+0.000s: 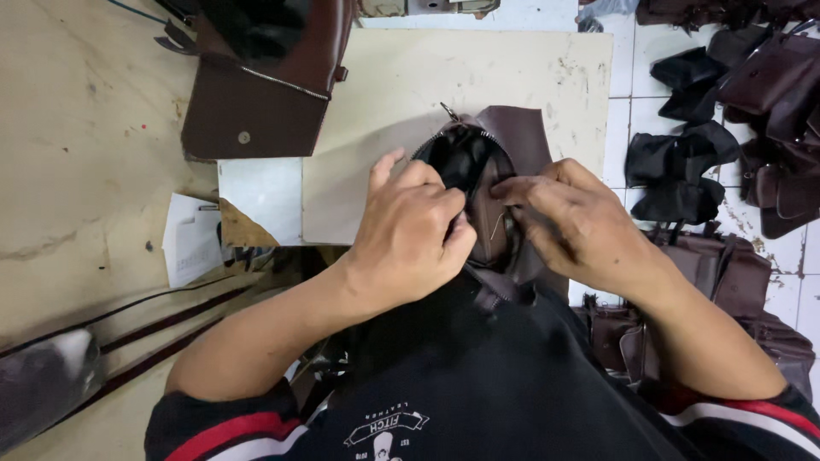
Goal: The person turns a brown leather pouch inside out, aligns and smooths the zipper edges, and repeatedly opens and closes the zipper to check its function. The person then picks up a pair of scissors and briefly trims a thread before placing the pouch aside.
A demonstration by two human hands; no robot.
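Both forearms come up from the near edge and bend inward at the wrists, so the hands meet at the centre over a dark brown leather bag [521,137] held against the person's chest. The left hand [410,235] is curled with knuckles up, fingers folded together and pinched on the edge of the bag's open mouth beside the zipper [448,115], its thumb tucked toward the black lining [465,162]. The right hand [581,226] lies palm down just right of it, fingers stretched leftward and closed on the brown flap at the opening; the two sets of fingertips nearly touch. A thin pale thread [496,226] hangs between the hands. The far end of the bag rests on a scuffed cream board [512,68] on the table. At far left, another brown bag [256,94] with a zipper and a snap lies on the board's corner, and sheets of paper [192,239] sit near the left side. On the tiled floor at right, a pile of dark bags [743,94] is heaped well apart from the hands.
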